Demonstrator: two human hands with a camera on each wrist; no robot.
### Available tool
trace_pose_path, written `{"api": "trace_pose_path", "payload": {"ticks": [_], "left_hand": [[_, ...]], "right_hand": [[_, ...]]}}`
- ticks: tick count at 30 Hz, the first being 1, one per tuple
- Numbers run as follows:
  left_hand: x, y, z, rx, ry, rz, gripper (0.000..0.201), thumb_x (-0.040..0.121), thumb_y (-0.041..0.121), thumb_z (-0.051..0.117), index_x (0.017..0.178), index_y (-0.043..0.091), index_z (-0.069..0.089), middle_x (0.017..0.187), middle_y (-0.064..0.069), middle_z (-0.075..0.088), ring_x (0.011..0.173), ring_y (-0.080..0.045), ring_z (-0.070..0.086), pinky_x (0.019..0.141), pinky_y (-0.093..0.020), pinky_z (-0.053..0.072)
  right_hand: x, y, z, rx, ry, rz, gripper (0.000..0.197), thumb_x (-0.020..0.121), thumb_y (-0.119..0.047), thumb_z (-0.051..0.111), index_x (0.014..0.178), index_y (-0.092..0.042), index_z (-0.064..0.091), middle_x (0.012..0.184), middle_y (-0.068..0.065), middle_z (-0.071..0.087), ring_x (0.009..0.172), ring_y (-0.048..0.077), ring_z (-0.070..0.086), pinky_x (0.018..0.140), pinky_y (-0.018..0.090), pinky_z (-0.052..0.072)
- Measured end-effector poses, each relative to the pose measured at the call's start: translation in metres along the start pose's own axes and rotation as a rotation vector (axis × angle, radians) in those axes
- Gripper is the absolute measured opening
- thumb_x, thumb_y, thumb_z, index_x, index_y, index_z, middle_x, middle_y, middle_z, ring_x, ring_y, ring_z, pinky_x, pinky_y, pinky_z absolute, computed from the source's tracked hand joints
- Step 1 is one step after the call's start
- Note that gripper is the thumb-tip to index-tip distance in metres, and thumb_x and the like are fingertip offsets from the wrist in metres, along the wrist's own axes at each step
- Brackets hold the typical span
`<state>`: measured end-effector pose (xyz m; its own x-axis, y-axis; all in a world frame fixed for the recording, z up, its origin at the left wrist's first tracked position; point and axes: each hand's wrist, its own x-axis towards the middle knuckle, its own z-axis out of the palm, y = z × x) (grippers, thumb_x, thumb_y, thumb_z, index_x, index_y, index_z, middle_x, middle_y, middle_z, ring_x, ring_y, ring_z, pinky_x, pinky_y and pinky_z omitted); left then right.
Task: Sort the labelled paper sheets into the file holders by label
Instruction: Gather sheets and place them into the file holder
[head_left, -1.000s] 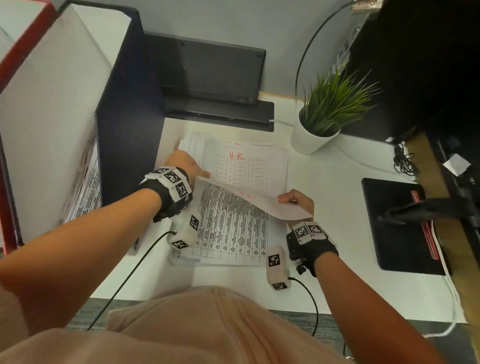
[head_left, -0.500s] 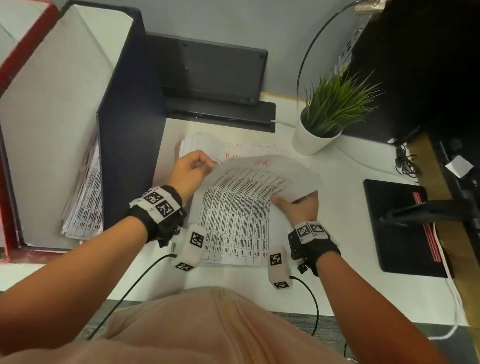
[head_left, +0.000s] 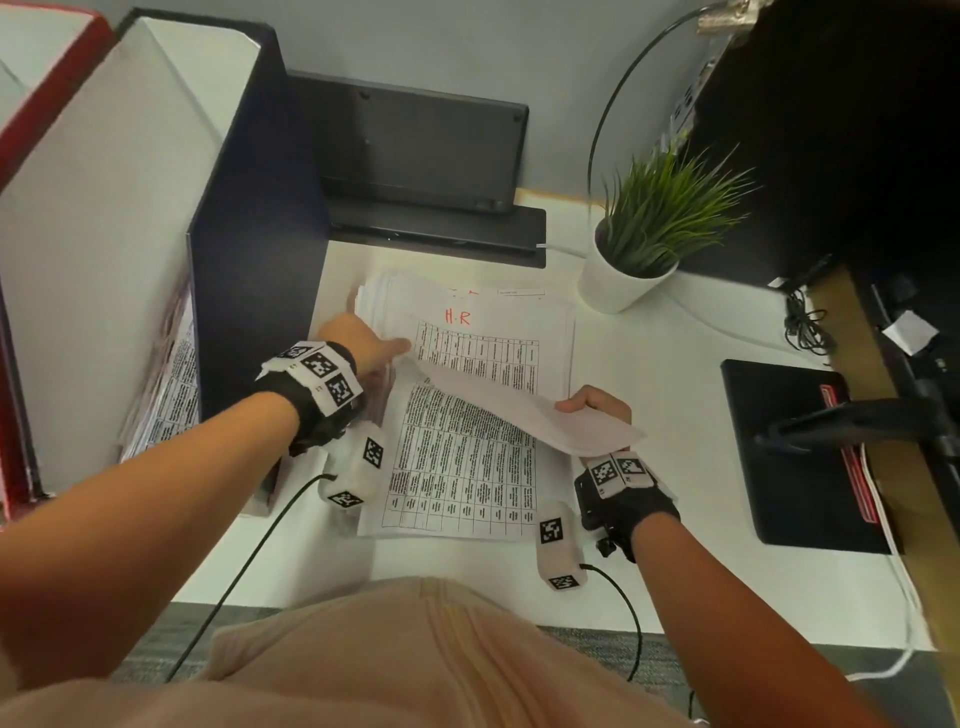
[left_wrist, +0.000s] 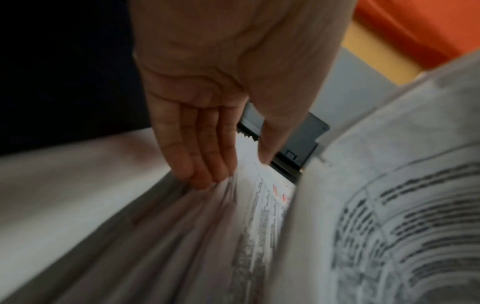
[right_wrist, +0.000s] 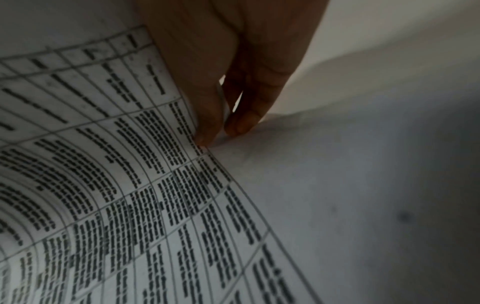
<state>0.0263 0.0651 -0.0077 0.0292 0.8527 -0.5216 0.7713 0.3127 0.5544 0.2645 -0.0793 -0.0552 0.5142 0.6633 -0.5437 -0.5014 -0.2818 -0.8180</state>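
Observation:
A stack of printed table sheets (head_left: 467, 358) lies on the white desk (head_left: 649, 364). The uncovered sheet bears a red "H.R" label (head_left: 457, 317). My right hand (head_left: 592, 408) pinches the right edge of the top sheet (head_left: 519, 410), which is curled over toward the right; the right wrist view shows thumb and finger of the right hand (right_wrist: 221, 135) clamped on it. My left hand (head_left: 384, 348) lies with straight fingers on the stack's left edge, fingertips (left_wrist: 202, 179) touching the fanned sheet edges. A dark file holder (head_left: 249, 234) stands to the left, with sheets (head_left: 171, 384) inside.
A red file holder (head_left: 47, 78) stands at the far left. Behind the stack sits a black device (head_left: 415, 156). A potted plant (head_left: 639, 249) stands at the back right. Right of my hand are a black pad (head_left: 795, 452), a monitor arm (head_left: 857, 421) and cables (head_left: 805, 327).
Half a second ago both hands held the top sheet spread over the stack. My left hand has let go and returned to the stack's edge; the sheet now curls right, uncovering the "H.R" label.

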Motion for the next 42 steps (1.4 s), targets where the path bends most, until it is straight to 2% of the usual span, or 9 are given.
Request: {"api": "trace_pose_path", "payload": {"ticks": [5, 14, 19, 25, 27, 30, 35, 38, 42], "left_hand": [[-0.006, 0.011, 0.006, 0.217, 0.066, 0.075, 0.035, 0.079, 0.032, 0.073, 0.092, 0.000, 0.067, 0.092, -0.012, 0.068, 0.075, -0.025, 0.063, 0.063, -0.028, 0.049], [-0.018, 0.007, 0.006, 0.182, 0.121, 0.235, 0.018, 0.090, 0.007, 0.052, 0.093, 0.002, 0.070, 0.087, -0.013, 0.064, 0.073, -0.023, 0.054, 0.069, -0.029, 0.044], [-0.029, 0.003, 0.009, -0.131, 0.204, 0.476, 0.023, 0.092, 0.010, 0.054, 0.111, 0.004, 0.065, 0.107, -0.010, 0.067, 0.094, -0.021, 0.061, 0.086, -0.031, 0.049], [-0.034, 0.000, 0.012, -0.527, 0.038, 0.428, 0.020, 0.093, 0.000, 0.042, 0.082, 0.008, 0.057, 0.087, -0.010, 0.062, 0.081, -0.019, 0.057, 0.075, -0.030, 0.048], [-0.035, 0.000, 0.010, -0.619, -0.066, 0.384, 0.029, 0.091, -0.006, 0.039, 0.070, 0.009, 0.053, 0.078, -0.008, 0.061, 0.072, -0.018, 0.057, 0.065, -0.028, 0.046], [-0.035, 0.003, 0.006, -0.737, -0.225, 0.366, 0.033, 0.084, -0.013, 0.036, 0.061, 0.006, 0.050, 0.082, -0.018, 0.064, 0.088, -0.031, 0.063, 0.083, -0.037, 0.051], [-0.021, 0.010, -0.001, -0.711, -0.227, 0.213, 0.041, 0.089, 0.004, 0.036, 0.058, 0.014, 0.060, 0.062, 0.001, 0.063, 0.069, -0.019, 0.060, 0.064, -0.023, 0.047], [-0.007, 0.006, -0.001, -0.576, -0.065, 0.101, 0.033, 0.091, 0.025, 0.044, 0.071, 0.009, 0.064, 0.061, 0.002, 0.065, 0.058, -0.015, 0.057, 0.055, -0.023, 0.047], [0.006, -0.001, 0.000, -0.041, 0.076, 0.112, 0.031, 0.083, 0.028, 0.062, 0.083, -0.002, 0.069, 0.069, -0.008, 0.066, 0.060, -0.020, 0.059, 0.065, -0.031, 0.054]], "right_hand": [[-0.003, 0.006, 0.006, -0.038, -0.027, -0.080, 0.037, 0.069, 0.024, 0.052, 0.043, -0.002, 0.054, 0.040, -0.005, 0.054, 0.036, 0.004, 0.051, 0.038, 0.010, 0.038], [-0.006, 0.004, 0.014, -0.077, -0.044, -0.230, 0.038, 0.061, 0.025, 0.054, 0.041, -0.006, 0.057, 0.058, 0.006, 0.049, 0.052, 0.009, 0.053, 0.051, 0.016, 0.045], [-0.002, 0.005, 0.013, 0.071, -0.006, -0.051, 0.042, 0.069, 0.021, 0.045, 0.036, -0.003, 0.052, 0.049, 0.006, 0.056, 0.045, 0.017, 0.055, 0.045, 0.019, 0.049], [-0.010, 0.007, 0.014, -0.460, 0.083, -0.462, 0.039, 0.066, 0.015, 0.071, 0.062, -0.012, 0.043, 0.063, 0.005, 0.050, 0.062, 0.017, 0.048, 0.057, 0.020, 0.041], [-0.013, 0.004, 0.017, -0.408, 0.102, -0.494, 0.052, 0.058, 0.014, 0.078, 0.086, -0.012, 0.044, 0.075, -0.001, 0.054, 0.065, 0.006, 0.053, 0.054, 0.008, 0.044], [-0.016, 0.003, 0.016, -0.200, 0.012, -0.441, 0.074, 0.058, 0.019, 0.076, 0.112, -0.017, 0.042, 0.087, 0.001, 0.061, 0.072, 0.003, 0.062, 0.060, 0.010, 0.051], [-0.014, 0.003, 0.014, -0.571, 0.052, -0.405, 0.019, 0.068, -0.002, 0.079, 0.073, -0.004, 0.061, 0.068, 0.001, 0.059, 0.063, 0.008, 0.055, 0.053, 0.001, 0.037], [-0.010, 0.005, 0.010, -0.295, 0.011, -0.302, 0.039, 0.074, 0.017, 0.060, 0.048, -0.009, 0.046, 0.043, -0.009, 0.049, 0.041, -0.004, 0.047, 0.045, 0.008, 0.039], [-0.010, -0.001, 0.009, -0.002, 0.005, -0.093, 0.041, 0.065, 0.019, 0.053, 0.033, -0.006, 0.048, 0.042, -0.002, 0.049, 0.039, 0.011, 0.050, 0.038, 0.011, 0.039]]}}
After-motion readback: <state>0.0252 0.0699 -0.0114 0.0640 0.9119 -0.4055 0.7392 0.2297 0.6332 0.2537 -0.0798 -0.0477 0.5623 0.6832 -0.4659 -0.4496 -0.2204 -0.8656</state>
